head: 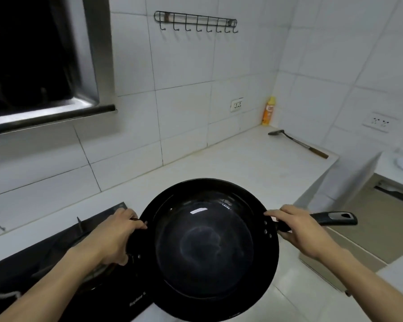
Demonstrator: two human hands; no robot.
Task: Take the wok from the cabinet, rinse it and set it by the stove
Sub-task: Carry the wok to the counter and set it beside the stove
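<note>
Both arms reach out from the bottom edge toward a big round black metal wok [207, 247], and I see it from above. My left hand [113, 235] grips the small loop handle on the wok's left side, fingers curled around it. My right hand [300, 231] wraps around the long black handle [333, 218] on the right, with the first finger lying on the rim. The wok is upright, and its shiny inside shows a bright spot of light. It is over the white counter [230, 163], and its left part hangs over the edge of the flat black glass stove [63, 247]. I cannot tell if the bottom touches anything.

Far back on the counter lies a metal spatula with a wooden handle [297, 142]. In the corner stands a yellow and orange spray bottle [268, 111]. A dark metal hook rack [196, 22] hangs on the white wall tiles.
</note>
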